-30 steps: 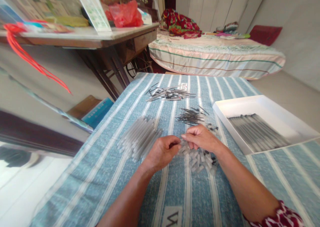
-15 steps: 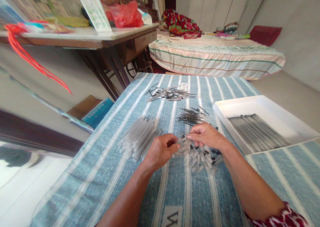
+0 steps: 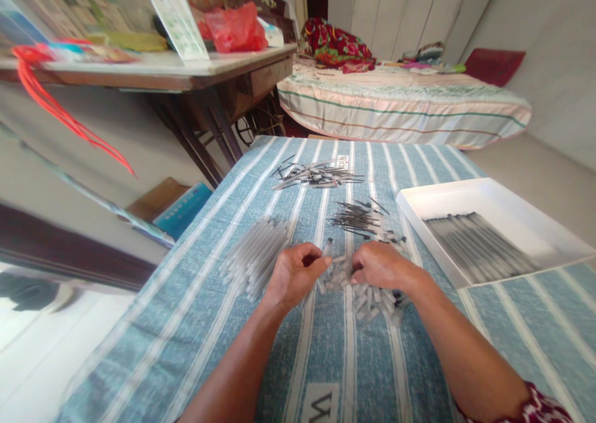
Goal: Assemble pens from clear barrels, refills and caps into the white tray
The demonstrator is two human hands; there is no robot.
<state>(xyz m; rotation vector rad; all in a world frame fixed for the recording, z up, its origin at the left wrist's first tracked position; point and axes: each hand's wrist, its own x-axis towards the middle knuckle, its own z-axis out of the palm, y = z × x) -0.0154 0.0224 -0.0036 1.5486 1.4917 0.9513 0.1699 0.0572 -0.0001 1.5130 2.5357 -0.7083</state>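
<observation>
My left hand [image 3: 294,275] pinches a small clear plastic piece [image 3: 327,247] between thumb and forefinger, its end sticking up. My right hand [image 3: 379,266] lies palm down on a heap of short clear and black pen caps [image 3: 372,299], fingers curled into it; whether it grips one is hidden. A bundle of translucent pen barrels [image 3: 255,256] lies just left of my left hand. Thin dark refills [image 3: 356,217] are scattered beyond my right hand.
A white tray [image 3: 484,190] at the right holds a row of dark pens [image 3: 479,246]. Another loose pile of pen parts [image 3: 314,174] lies farther back on the blue striped cloth [image 3: 326,361]. A wooden desk [image 3: 186,69] stands at the left and a bed [image 3: 400,100] behind.
My right hand has dropped from a raised pinch onto the cap heap. My left hand has shifted slightly forward, and the clear piece now shows above its thumb.
</observation>
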